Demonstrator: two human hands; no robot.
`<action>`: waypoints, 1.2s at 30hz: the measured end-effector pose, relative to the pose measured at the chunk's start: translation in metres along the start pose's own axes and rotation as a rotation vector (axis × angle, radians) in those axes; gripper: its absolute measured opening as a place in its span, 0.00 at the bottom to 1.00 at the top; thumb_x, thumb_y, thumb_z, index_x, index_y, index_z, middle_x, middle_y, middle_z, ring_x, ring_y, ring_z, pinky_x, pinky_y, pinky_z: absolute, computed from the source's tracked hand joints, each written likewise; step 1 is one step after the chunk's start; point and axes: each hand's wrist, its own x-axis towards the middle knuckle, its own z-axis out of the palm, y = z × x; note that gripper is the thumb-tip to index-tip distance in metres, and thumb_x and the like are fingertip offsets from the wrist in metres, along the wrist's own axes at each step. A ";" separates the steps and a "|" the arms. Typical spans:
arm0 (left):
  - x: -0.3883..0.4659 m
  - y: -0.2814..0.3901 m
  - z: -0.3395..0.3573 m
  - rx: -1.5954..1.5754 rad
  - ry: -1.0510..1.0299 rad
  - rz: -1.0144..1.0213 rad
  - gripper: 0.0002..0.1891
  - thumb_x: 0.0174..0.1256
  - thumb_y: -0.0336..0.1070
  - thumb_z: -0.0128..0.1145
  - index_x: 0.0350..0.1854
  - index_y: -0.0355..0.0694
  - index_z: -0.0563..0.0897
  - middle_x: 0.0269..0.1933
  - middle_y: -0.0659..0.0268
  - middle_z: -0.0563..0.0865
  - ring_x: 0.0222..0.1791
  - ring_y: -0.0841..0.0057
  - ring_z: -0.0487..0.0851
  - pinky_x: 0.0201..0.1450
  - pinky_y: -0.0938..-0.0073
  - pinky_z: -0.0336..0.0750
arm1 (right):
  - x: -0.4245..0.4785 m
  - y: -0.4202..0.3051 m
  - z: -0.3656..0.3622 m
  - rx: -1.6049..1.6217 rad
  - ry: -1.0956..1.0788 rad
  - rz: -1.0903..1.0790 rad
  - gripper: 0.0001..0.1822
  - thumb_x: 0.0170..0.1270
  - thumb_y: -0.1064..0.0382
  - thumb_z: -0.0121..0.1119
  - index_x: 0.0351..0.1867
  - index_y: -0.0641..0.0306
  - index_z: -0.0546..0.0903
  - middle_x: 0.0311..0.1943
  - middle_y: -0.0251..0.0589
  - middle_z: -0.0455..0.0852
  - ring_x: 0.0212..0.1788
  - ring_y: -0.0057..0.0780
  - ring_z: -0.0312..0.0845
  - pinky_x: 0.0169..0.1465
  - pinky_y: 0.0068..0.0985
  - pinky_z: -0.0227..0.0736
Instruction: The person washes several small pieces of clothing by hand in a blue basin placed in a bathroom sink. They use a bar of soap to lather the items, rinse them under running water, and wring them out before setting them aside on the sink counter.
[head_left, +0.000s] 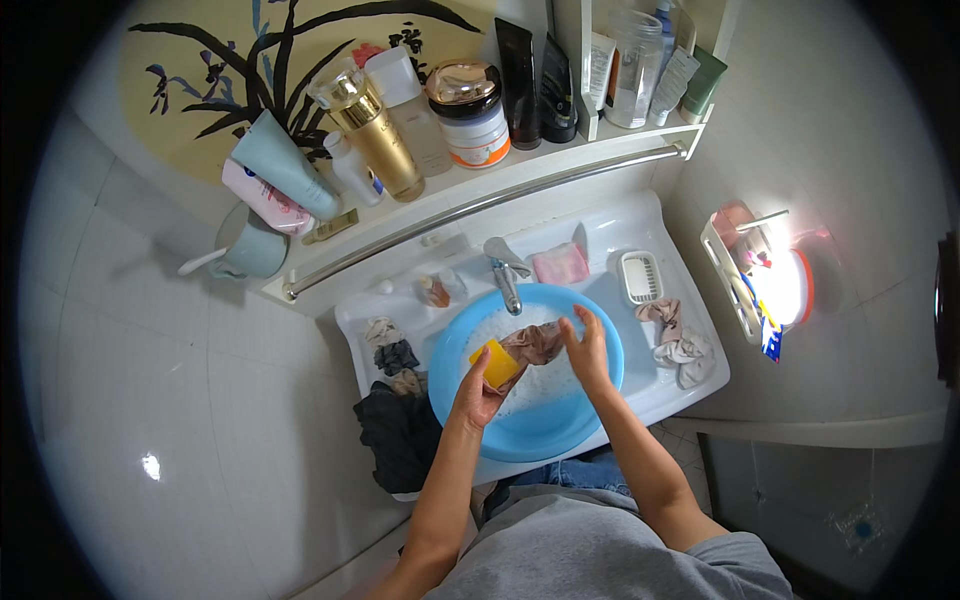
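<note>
Above a light-blue plastic basin (450, 420) of sudsy water, my left hand (478, 394) grips a yellow bar of soap (495, 364) together with part of a wet brownish-pink cloth (534, 345). The rest of that thin fabric stretches to the right over the suds (555, 384). At its right end is my right hand (589, 349), fingers spread, with the thumb close to or touching the fabric. Just behind both hands, a chrome faucet (507, 281) points down over the basin's far side.
The basin sits in a white sink (637, 375). Dark clothing (397, 431) and small crumpled fabrics (394, 356) lie at left. More wet cloths (682, 349), a soap dish (641, 277) and a pink sponge (561, 264) lie right. A metal rail (480, 214) fronts the bottle shelf (465, 184).
</note>
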 end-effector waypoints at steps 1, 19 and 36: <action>-0.001 0.002 0.002 -0.034 0.018 -0.011 0.24 0.63 0.46 0.51 0.56 0.37 0.65 0.55 0.56 0.72 0.55 0.65 0.72 0.58 0.67 0.68 | -0.003 -0.015 -0.001 -0.358 0.158 -0.280 0.19 0.55 0.62 0.60 0.48 0.65 0.73 0.45 0.47 0.76 0.48 0.40 0.71 0.49 0.31 0.67; -0.001 -0.032 0.003 0.374 -0.107 0.096 0.29 0.66 0.51 0.46 0.64 0.39 0.60 0.64 0.64 0.63 0.64 0.75 0.61 0.65 0.72 0.55 | -0.034 -0.007 0.044 1.285 -0.096 0.703 0.19 0.59 0.66 0.53 0.52 0.61 0.66 0.44 0.41 0.73 0.44 0.32 0.71 0.48 0.25 0.67; 0.021 -0.027 -0.027 -0.291 -0.113 0.190 0.25 0.68 0.48 0.40 0.59 0.34 0.65 0.60 0.57 0.69 0.63 0.67 0.64 0.64 0.63 0.59 | -0.022 -0.007 -0.012 1.225 -0.219 0.960 0.21 0.58 0.70 0.51 0.54 0.63 0.66 0.47 0.42 0.74 0.48 0.32 0.72 0.50 0.31 0.71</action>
